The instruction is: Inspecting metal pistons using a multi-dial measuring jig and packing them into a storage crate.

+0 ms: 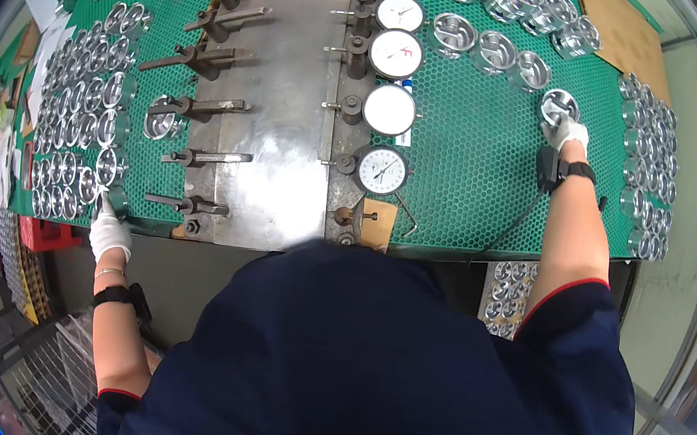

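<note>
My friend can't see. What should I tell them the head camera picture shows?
A white-gloved right hand touches a metal piston at a green-matted workbench, while the gloved left hand is at the near end of rows of pistons. Between them lies a steel plate with round dial gauges along its right side.

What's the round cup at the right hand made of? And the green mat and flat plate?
Round cup: likely metal, polished, because it gleams silvery.
Green mat: maybe rubber or plastic, its surface honeycomb-patterned.
Flat plate: probably steel, smooth, with bright reflections.
</note>
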`<state>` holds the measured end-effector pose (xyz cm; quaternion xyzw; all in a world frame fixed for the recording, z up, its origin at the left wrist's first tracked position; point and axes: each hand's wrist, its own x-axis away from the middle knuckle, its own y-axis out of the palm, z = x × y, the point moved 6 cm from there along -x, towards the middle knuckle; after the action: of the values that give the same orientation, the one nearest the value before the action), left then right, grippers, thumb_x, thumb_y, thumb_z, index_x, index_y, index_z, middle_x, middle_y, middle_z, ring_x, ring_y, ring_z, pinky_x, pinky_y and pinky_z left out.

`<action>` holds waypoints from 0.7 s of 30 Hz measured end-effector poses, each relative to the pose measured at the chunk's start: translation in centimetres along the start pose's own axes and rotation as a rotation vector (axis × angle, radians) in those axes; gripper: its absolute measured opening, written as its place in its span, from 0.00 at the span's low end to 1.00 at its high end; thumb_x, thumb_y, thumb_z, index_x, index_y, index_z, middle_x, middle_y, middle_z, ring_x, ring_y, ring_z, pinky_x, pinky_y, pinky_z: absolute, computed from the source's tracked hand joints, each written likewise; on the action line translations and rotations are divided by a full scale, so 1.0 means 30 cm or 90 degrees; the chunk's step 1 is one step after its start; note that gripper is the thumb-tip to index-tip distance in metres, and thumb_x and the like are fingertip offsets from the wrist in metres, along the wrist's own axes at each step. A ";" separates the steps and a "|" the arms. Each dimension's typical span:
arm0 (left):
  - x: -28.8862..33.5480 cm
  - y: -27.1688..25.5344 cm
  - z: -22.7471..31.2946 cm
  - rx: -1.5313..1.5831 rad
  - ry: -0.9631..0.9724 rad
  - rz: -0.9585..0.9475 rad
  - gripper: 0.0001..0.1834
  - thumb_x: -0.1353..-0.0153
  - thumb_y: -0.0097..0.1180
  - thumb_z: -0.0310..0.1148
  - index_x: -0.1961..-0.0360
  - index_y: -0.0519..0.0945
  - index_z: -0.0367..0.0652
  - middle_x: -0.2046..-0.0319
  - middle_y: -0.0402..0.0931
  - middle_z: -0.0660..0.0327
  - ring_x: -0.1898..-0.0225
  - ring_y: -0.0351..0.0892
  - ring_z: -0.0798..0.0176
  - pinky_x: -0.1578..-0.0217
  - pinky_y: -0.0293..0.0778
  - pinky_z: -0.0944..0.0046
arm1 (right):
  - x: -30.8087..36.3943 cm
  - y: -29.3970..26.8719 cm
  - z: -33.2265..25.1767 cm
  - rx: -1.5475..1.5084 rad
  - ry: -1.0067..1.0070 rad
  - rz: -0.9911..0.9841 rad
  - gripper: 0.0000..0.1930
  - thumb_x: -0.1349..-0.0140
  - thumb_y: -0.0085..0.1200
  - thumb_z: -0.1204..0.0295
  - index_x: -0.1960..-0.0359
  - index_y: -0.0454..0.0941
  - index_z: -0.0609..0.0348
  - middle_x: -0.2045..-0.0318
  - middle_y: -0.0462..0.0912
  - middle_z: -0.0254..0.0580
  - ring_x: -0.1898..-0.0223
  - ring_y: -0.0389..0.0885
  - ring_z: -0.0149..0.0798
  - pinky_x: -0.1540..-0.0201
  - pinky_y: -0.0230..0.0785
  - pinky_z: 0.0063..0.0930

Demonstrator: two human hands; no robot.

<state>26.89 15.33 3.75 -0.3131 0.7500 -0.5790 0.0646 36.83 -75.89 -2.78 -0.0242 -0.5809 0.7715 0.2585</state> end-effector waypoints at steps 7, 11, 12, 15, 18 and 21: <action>-0.061 0.062 -0.057 0.081 -0.041 0.056 0.50 0.43 0.63 0.34 0.26 0.46 0.67 0.45 0.73 0.41 0.49 0.80 0.42 0.47 0.75 0.51 | -0.086 -0.055 -0.037 -0.102 -0.009 0.134 0.27 0.42 0.58 0.44 0.54 0.83 0.54 0.55 0.84 0.52 0.52 0.82 0.51 0.46 0.74 0.39; -0.029 -0.054 0.024 0.118 -0.081 0.033 0.34 0.37 0.55 0.48 0.31 0.60 0.58 0.52 0.79 0.45 0.50 0.79 0.38 0.48 0.74 0.46 | 0.048 -0.011 -0.027 -1.069 0.037 0.202 0.21 0.36 0.57 0.58 0.46 0.79 0.56 0.45 0.79 0.54 0.51 0.82 0.52 0.48 0.75 0.38; -0.037 -0.047 0.007 0.172 -0.064 0.042 0.35 0.37 0.55 0.47 0.31 0.60 0.54 0.51 0.79 0.44 0.49 0.79 0.38 0.47 0.72 0.46 | 0.123 -0.075 -0.089 -1.097 0.046 0.203 0.19 0.34 0.55 0.63 0.45 0.77 0.58 0.44 0.78 0.53 0.52 0.82 0.47 0.50 0.76 0.34; -0.062 -0.069 -0.059 0.655 -0.034 0.000 0.29 0.36 0.58 0.44 0.40 0.71 0.36 0.61 0.81 0.50 0.60 0.84 0.59 0.64 0.78 0.60 | 0.447 -0.424 -0.285 -1.241 0.002 0.245 0.18 0.30 0.50 0.71 0.41 0.72 0.63 0.48 0.80 0.49 0.57 0.83 0.36 0.57 0.78 0.26; 0.124 -0.371 0.099 1.020 0.219 -0.038 0.19 0.30 0.51 0.31 0.40 0.73 0.38 0.56 0.78 0.60 0.63 0.78 0.73 0.65 0.78 0.74 | 0.734 -0.662 -0.536 -1.134 -0.159 0.138 0.20 0.31 0.50 0.73 0.40 0.68 0.65 0.52 0.81 0.49 0.64 0.84 0.37 0.58 0.79 0.29; 0.371 -0.613 0.285 1.045 0.327 -0.162 0.21 0.34 0.52 0.31 0.40 0.74 0.38 0.56 0.80 0.57 0.58 0.80 0.69 0.55 0.75 0.70 | 0.990 -0.785 -0.870 -0.937 -0.496 -0.048 0.18 0.36 0.54 0.75 0.44 0.75 0.61 0.58 0.85 0.42 0.68 0.84 0.32 0.59 0.77 0.24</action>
<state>29.22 -0.26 20.67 -0.1083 0.0461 -0.9925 0.0335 28.67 -35.65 17.96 0.1012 -0.9849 0.1391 -0.0173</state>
